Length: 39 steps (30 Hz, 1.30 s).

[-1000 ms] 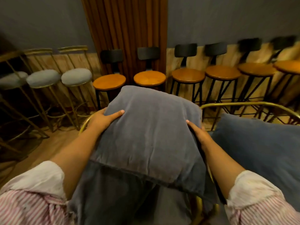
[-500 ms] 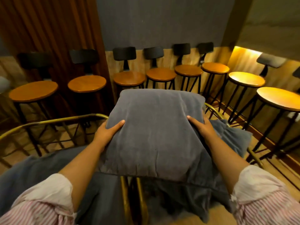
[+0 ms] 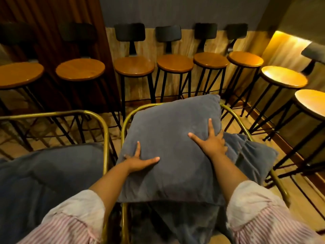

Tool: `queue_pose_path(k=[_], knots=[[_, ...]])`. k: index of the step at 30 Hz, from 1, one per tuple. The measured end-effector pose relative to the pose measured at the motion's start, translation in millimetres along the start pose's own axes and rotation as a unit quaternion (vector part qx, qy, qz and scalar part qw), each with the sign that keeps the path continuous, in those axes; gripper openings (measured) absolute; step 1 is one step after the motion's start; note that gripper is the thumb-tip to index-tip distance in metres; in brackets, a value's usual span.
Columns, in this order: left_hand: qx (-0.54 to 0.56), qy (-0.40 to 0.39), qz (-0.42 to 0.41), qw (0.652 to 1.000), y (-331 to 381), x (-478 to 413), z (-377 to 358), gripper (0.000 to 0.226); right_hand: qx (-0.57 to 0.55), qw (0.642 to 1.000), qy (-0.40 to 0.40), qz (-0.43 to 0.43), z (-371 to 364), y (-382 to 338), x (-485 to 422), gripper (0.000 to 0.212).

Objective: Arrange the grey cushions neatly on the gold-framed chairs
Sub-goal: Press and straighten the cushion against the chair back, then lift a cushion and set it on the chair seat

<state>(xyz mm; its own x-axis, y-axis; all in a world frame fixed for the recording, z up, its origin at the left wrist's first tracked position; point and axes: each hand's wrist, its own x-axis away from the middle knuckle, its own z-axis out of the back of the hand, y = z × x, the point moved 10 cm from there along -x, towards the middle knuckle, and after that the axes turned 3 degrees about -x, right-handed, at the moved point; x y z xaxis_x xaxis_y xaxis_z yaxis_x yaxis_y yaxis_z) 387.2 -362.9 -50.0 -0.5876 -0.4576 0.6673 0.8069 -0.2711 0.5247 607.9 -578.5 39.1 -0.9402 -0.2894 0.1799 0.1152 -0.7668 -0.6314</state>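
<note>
A square grey cushion (image 3: 168, 138) lies tilted on the right gold-framed chair (image 3: 233, 113), its far edge up against the chair's back rail. My left hand (image 3: 140, 160) grips its left edge, thumb and forefinger on top. On the cushion's right side my right hand (image 3: 211, 143) presses flat with fingers spread. A second grey cushion (image 3: 253, 155) sticks out underneath on the right. The left gold-framed chair (image 3: 103, 131) holds another grey cushion (image 3: 49, 173).
A row of wooden-seated bar stools (image 3: 174, 63) with black legs and backs lines the far wall and continues down the right side (image 3: 283, 76). The two gold chairs stand close side by side. Wooden floor shows at the right (image 3: 299, 199).
The view has swung right and down. The cushion went from held up in both hands down onto the right chair. My hands shifted from its sides onto its top face.
</note>
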Motion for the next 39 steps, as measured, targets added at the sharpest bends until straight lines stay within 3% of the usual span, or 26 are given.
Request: queue_pose_path(k=[7, 12, 16, 19, 23, 29, 33, 36, 39], knots=[[-0.006, 0.050, -0.013, 0.999, 11.3, -10.2, 6.5, 0.109, 0.073, 0.997, 0.023, 0.010, -2.2, -17.1, -14.1, 0.103], [0.023, 0.040, -0.105, 0.993, 21.2, 8.3, 16.9, 0.084, 0.137, 0.988, 0.044, 0.050, -4.4, -57.5, 4.7, 0.080], [0.024, 0.059, -0.132, 0.989, 9.3, 41.9, 42.2, 0.055, 0.204, 0.969, -0.009, 0.140, -47.0, -110.4, 35.9, 0.061], [0.040, 0.082, -0.118, 0.989, -23.1, 67.5, 71.4, 0.050, 0.206, 0.956, -0.063, 0.199, -96.7, -146.1, 62.0, 0.052], [0.087, 0.155, -0.079, 0.981, -101.2, 107.9, 123.2, 0.049, 0.112, 0.948, -0.162, 0.249, -180.4, -193.2, 109.6, 0.045], [0.165, 0.293, 0.034, 0.941, -281.8, 178.3, 193.0, 0.058, 0.044, 0.902, -0.296, 0.312, -317.2, -262.3, 212.2, 0.037], [0.141, 0.391, 0.100, 0.904, -400.1, 234.0, 233.9, 0.062, -0.031, 0.888, -0.379, 0.260, -397.5, -291.6, 274.2, 0.039], [0.103, 0.425, 0.154, 0.886, -479.1, 261.7, 260.3, 0.067, -0.050, 0.884, -0.412, 0.214, -453.9, -306.6, 307.0, 0.041], [0.134, 0.446, 0.226, 0.856, -544.4, 271.4, 274.5, 0.078, -0.045, 0.889, -0.425, 0.163, -504.2, -307.0, 317.3, 0.046]])
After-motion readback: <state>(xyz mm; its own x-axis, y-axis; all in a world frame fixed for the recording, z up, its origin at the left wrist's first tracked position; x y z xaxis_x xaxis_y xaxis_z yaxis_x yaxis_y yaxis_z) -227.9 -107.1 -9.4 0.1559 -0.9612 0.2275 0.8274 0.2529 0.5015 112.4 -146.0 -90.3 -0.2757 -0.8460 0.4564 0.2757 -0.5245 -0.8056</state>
